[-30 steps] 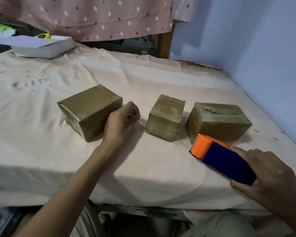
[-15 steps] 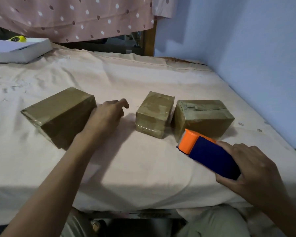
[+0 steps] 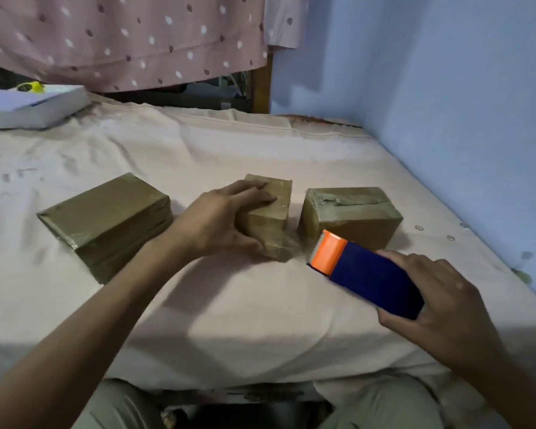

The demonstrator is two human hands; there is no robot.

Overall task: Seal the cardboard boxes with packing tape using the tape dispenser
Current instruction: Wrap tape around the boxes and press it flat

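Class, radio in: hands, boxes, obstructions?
Left hand gripping middle box. Right hand holding tape dispenser, near right box. Nothing blocking.

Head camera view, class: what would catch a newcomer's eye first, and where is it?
The tape dispenser, bright orange and dark blue, stands out at lower right, gripped by the right hand. At centre, the left hand clasps the small middle box, one of three brown taped boxes in a row on the pale sheet. The spotted pink curtain hangs behind.
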